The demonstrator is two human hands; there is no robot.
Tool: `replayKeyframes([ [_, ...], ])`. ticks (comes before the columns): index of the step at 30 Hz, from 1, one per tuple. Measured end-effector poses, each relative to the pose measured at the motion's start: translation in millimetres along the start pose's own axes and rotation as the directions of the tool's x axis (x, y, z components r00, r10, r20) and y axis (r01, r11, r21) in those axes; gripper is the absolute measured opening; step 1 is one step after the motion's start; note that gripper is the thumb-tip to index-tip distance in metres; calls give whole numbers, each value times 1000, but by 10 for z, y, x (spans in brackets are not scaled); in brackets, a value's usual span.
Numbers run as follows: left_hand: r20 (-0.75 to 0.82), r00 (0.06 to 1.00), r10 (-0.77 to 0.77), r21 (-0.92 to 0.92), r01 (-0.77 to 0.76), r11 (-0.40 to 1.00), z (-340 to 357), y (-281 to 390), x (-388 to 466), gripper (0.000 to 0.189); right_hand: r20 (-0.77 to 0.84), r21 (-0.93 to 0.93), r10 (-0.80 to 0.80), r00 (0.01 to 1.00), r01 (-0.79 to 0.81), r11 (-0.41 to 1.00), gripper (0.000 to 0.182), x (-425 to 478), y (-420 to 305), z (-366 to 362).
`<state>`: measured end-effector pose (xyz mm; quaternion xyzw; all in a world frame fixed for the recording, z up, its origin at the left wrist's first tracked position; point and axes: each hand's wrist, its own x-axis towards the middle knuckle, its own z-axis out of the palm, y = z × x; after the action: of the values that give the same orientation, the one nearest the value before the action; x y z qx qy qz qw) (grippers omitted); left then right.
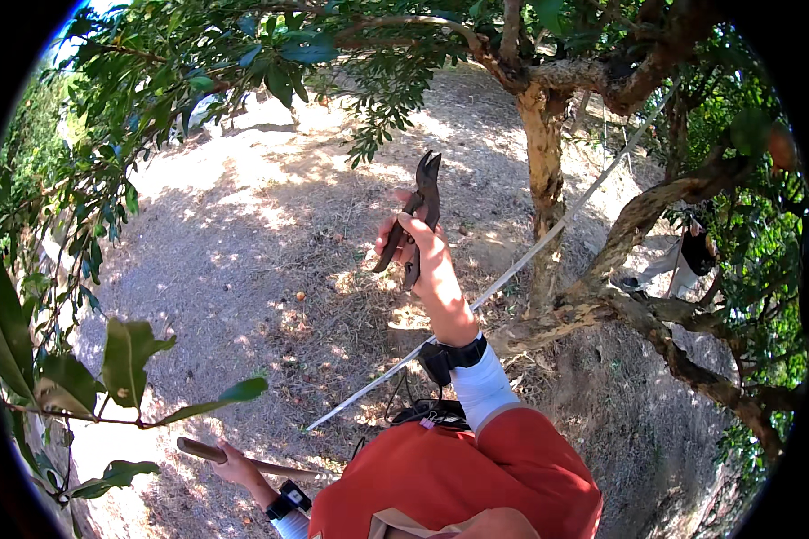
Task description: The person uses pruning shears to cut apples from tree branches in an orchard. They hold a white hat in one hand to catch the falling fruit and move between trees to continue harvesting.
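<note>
In the middle of the head view, my right hand (430,246) is raised at the end of a stretched arm. It grips dark, worn metal hand pruners (430,188) by the handles, jaws pointing away from me and slightly parted. My left hand (237,467) is low at the left, wrapped around a wooden stick (201,450) whose near end passes towards my red shirt (404,492). A long, pale pole (546,239) runs diagonally behind my right forearm, from the ground side up into the branches at upper right.
A tree trunk (543,168) and thick, low branches (630,236) stand to the right. Leafy twigs (131,364) hang close at left. A reddish fruit (782,148) hangs at far right. Another person (696,252) is beyond the branches. Dry grassy ground (229,249) lies below.
</note>
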<state>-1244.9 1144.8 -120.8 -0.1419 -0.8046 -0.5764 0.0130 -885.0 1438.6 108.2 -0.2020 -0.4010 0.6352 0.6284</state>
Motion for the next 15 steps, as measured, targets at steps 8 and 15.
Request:
replayKeyframes([
  [8, 72, 997, 13, -38, -10, 999, 135, 76, 114, 38, -56, -105, -153, 987, 147, 984, 51, -139, -360, -158],
  [15, 36, 995, 89, -55, -87, 995, 108, 33, 26, 37, -57, -198, -228, 972, 213, 957, 54, -191, -630, -188],
])
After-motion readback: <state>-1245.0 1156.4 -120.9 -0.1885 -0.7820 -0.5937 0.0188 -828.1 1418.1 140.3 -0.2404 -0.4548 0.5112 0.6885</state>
